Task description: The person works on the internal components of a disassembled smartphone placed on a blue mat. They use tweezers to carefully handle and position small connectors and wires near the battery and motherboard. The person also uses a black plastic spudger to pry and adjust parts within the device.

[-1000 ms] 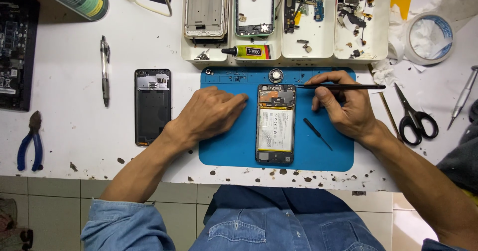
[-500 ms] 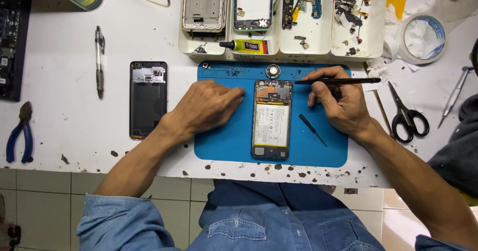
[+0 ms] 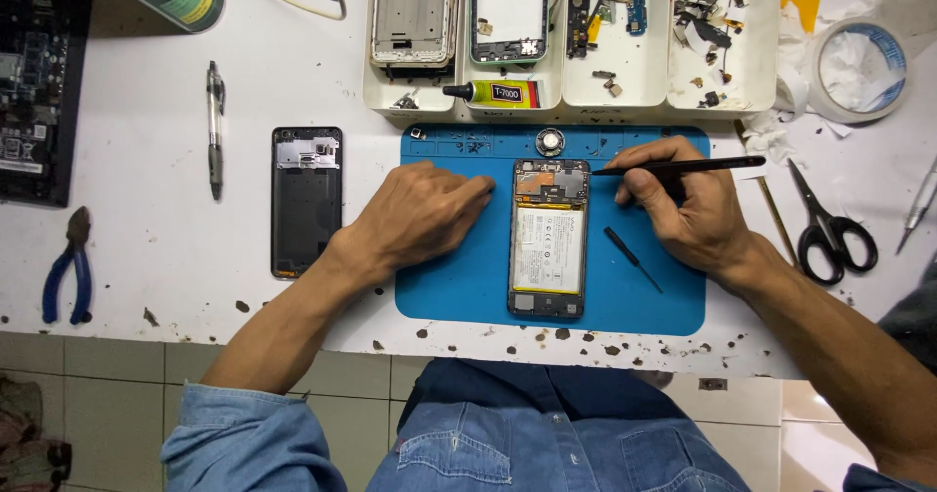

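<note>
White bench, blue mat (image 3: 459, 292) at its near edge. Right hand (image 3: 688, 209) pinches black tweezers (image 3: 678, 167), tips at the top right corner of the opened phone (image 3: 549, 236), which lies face down mid-mat, battery showing. Left hand (image 3: 420, 217) rests palm down just left of the phone, fingers loosely together, holding nothing. A small screwdriver (image 3: 631, 258) lies under the right hand; 1 back cover (image 3: 306, 201) sits off the mat. Seemingly a part near the board is being picked out; lifting it calls for a steady, light grip.
</note>
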